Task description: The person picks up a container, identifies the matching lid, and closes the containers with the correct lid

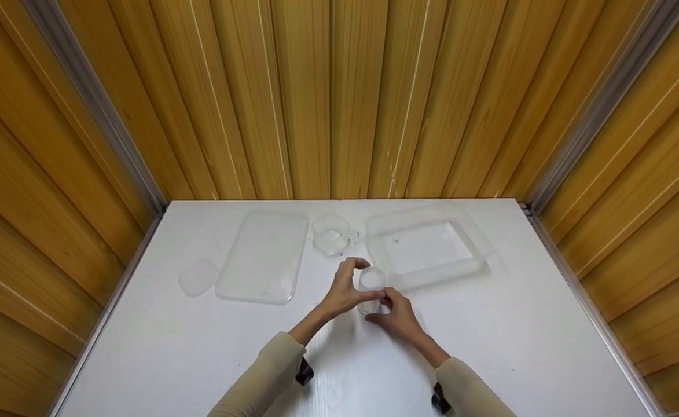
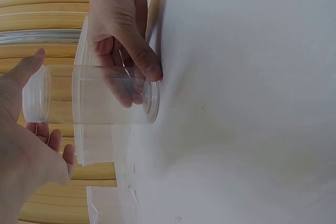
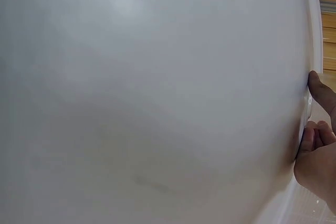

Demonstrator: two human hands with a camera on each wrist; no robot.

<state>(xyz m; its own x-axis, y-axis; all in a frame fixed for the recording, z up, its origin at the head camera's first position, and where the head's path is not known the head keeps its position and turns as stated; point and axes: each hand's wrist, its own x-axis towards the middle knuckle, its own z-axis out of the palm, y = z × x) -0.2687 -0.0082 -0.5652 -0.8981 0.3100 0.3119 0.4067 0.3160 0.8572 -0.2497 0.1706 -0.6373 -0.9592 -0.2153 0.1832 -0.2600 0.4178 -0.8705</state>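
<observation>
A clear plastic jar (image 2: pixel 62 98) with a translucent screw cap (image 2: pixel 34 95) stands upright over the white table, between my two hands. My left hand (image 1: pixel 342 295) grips it around the cap, with the thumb on one side and fingers on the other. Lower down, my right hand (image 1: pixel 402 317) holds the jar near its base, the thumb pressed by the bottom rim in the left wrist view. At the right edge of the right wrist view, only part of the right hand (image 3: pixel 315 169) shows, close over the table.
Behind my right hand lies an open rectangular translucent box (image 1: pixel 440 273). A large flat lid (image 1: pixel 263 258) is left of centre, with a small octagonal lid (image 1: pixel 198 279) beyond it. An octagonal container (image 1: pixel 323 246) sits at the back, small bits beside it. Wood-patterned walls (image 1: pixel 330 98) enclose the table.
</observation>
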